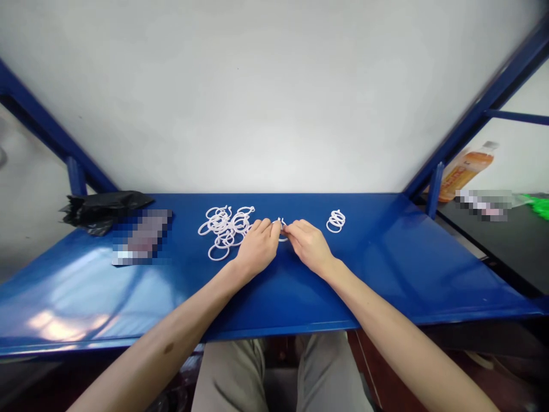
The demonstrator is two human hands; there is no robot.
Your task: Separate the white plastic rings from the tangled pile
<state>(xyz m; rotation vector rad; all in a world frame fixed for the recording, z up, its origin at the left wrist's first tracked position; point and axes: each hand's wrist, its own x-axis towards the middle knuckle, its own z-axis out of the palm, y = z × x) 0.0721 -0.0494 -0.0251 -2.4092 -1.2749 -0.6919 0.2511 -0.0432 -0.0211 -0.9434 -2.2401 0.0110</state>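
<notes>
My left hand point(259, 245) and my right hand point(307, 245) meet at the middle of the blue table point(386, 269), fingers pinched together on one white plastic ring point(282, 224) held between them. A loose heap of several white rings point(225, 228) lies just left of my left hand. A small stack of white rings point(335, 221) sits to the right of my right hand, apart from it.
A crumpled black plastic bag point(103, 209) lies at the table's far left, with a blurred flat object point(141, 237) beside it. Blue frame struts rise at both sides. An orange drink bottle point(465, 170) stands on a dark surface at the right. A white wall backs the table.
</notes>
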